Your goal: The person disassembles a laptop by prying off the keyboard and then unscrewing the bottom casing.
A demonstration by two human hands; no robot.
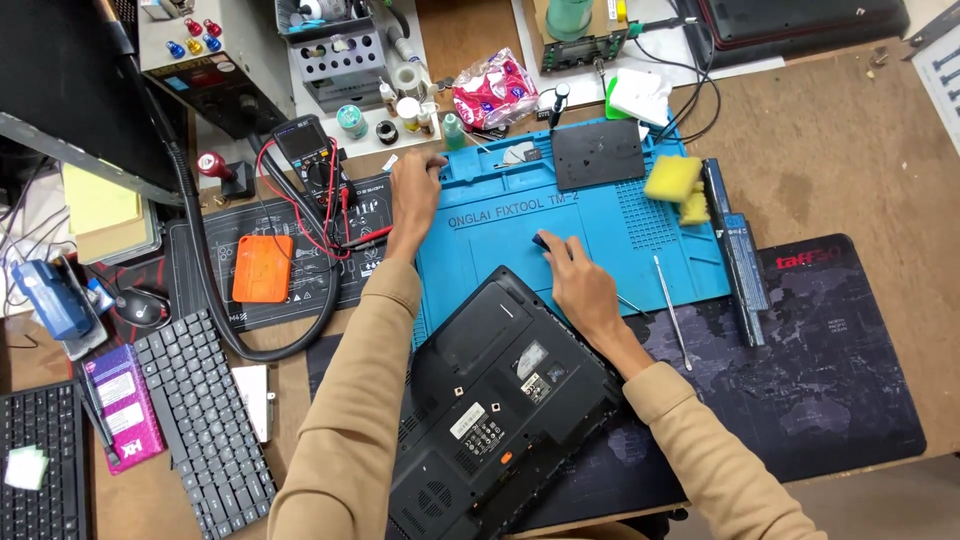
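A black laptop (500, 400) lies upside down, its base facing up, partly on a blue repair mat (600, 225). My right hand (578, 280) rests at the laptop's far corner on the mat, its fingers closed around a small dark-tipped tool (541, 240). My left hand (415, 195) reaches out to the mat's left edge, fingers curled at a small tray slot; whether it holds anything I cannot tell. Both arms wear tan sleeves.
A black multimeter (310, 155) with red leads and an orange box (262, 268) sit to the left. Yellow sponges (672, 178), a metal spudger (672, 310), a long battery pack (735, 250), loose keyboards (205, 420) and parts bins (340, 60) surround the mat.
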